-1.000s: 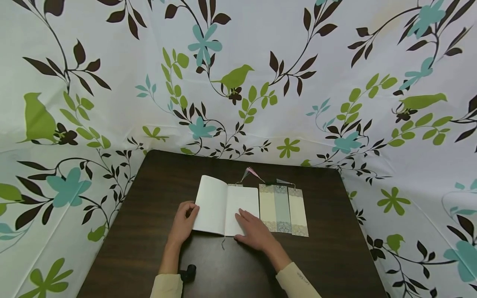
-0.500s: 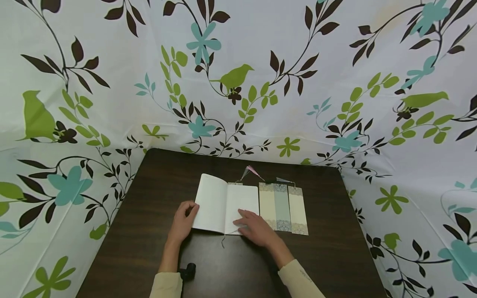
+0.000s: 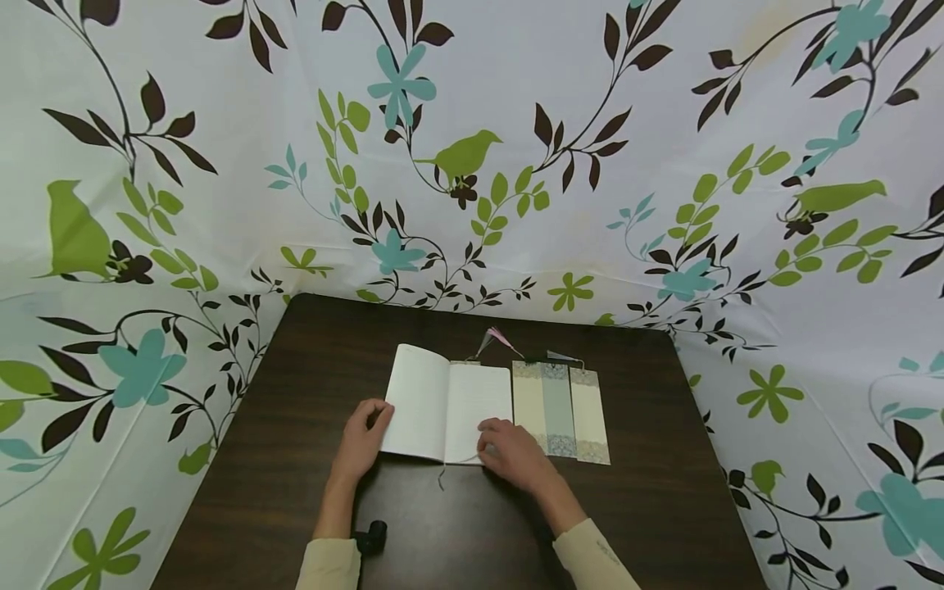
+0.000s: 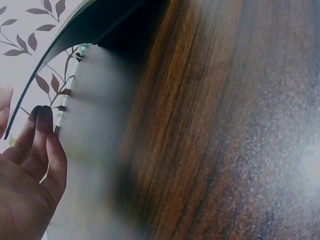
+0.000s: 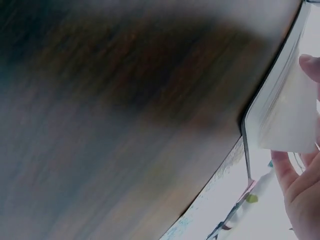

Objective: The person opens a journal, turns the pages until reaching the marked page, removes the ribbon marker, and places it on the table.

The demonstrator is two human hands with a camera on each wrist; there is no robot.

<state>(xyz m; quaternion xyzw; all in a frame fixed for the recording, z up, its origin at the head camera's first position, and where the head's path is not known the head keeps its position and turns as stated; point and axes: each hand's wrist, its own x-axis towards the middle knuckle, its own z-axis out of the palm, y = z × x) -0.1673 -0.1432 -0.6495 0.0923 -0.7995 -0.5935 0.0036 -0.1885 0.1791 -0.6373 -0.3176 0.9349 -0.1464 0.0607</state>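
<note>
An open notebook (image 3: 447, 412) is lying mid-table (image 3: 310, 385), the left hand (image 3: 361, 442) curling round its left edge, the right hand (image 3: 512, 453) pinching its lower right page corner, three bookmarks (image 3: 560, 412) sitting just beside.

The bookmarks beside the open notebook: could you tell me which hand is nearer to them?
Right. The right hand rests on the notebook's right page beside the bookmarks; the left hand holds its far left edge.
</note>
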